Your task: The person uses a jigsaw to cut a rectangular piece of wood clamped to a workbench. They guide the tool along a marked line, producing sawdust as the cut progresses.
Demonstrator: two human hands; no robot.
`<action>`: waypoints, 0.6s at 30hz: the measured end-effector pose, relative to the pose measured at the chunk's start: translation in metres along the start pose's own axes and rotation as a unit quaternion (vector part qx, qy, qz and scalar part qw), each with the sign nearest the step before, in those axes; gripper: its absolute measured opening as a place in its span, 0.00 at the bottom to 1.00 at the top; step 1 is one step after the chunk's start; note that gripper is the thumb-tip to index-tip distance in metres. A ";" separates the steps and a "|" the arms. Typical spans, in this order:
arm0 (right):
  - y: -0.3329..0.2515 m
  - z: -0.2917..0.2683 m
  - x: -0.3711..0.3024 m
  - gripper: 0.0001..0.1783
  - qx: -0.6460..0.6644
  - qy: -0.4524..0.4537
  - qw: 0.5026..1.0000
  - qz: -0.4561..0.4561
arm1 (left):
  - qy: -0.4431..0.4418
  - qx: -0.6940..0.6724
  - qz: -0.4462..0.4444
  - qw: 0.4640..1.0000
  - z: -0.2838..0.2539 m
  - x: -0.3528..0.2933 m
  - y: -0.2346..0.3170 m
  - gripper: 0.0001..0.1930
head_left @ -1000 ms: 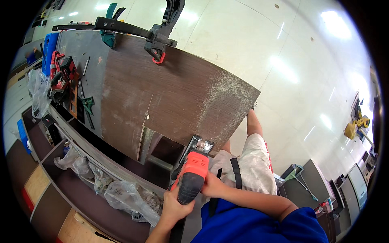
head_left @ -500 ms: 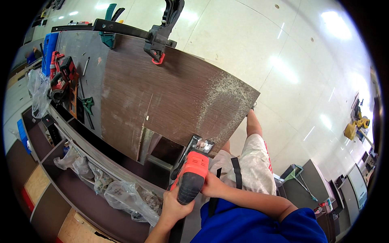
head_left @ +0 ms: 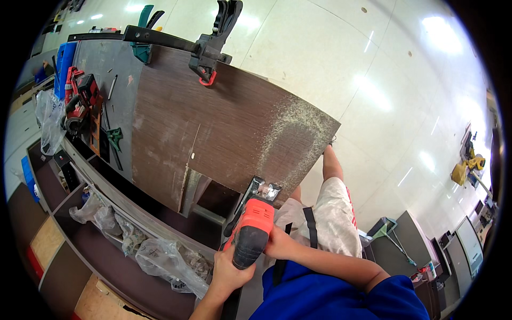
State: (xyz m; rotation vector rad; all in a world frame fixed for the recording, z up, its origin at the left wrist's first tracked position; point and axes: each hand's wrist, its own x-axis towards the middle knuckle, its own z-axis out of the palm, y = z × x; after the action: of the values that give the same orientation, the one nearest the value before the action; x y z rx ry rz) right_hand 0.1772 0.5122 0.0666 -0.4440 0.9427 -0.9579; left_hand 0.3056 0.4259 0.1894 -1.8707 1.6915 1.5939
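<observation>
A red and black jigsaw [head_left: 249, 230] sits at the near edge of a dark brown wood-grain board [head_left: 224, 122]. My left hand [head_left: 226, 274] grips its black rear handle from below. My right hand [head_left: 280, 244] holds the saw's right side. The saw's metal base [head_left: 262, 189] rests at the rim of a rectangular notch [head_left: 213, 198] cut into the board's edge. Pale sawdust [head_left: 290, 133] is spread over the board's right part. A black bar clamp with a red trigger [head_left: 205, 56] pins the board's far edge to the grey bench.
On the bench at left lie a red power tool [head_left: 77, 101], a blue case [head_left: 64, 61] and a green hand tool [head_left: 113, 140]. Clear plastic bags [head_left: 160, 258] fill the shelf below. My leg in pale shorts [head_left: 333, 213] stands on the glossy tiled floor.
</observation>
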 end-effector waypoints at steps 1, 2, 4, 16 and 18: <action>0.001 0.000 0.000 0.41 0.006 0.001 1.000 0.003 | -0.002 0.000 -0.002 1.000 0.000 0.000 0.003 0.12; 0.002 0.000 0.000 0.40 0.011 0.002 1.000 0.005 | -0.003 0.000 -0.004 1.000 -0.001 0.000 0.005 0.12; 0.000 0.000 -0.001 0.40 0.022 0.001 1.000 0.010 | -0.008 0.005 -0.004 1.000 -0.001 0.000 0.003 0.12; -0.004 -0.003 0.002 0.40 0.056 -0.001 0.998 0.017 | -0.006 -0.001 0.006 1.000 0.001 0.003 0.005 0.13; -0.004 -0.004 0.002 0.39 0.065 -0.001 0.998 0.024 | -0.005 0.000 0.007 1.000 0.001 0.004 0.006 0.12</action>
State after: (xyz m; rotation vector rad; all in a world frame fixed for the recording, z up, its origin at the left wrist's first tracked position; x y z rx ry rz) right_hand 0.1725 0.5082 0.0665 -0.3113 0.8786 -0.9690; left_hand 0.2996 0.4225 0.1892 -1.8516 1.7052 1.6060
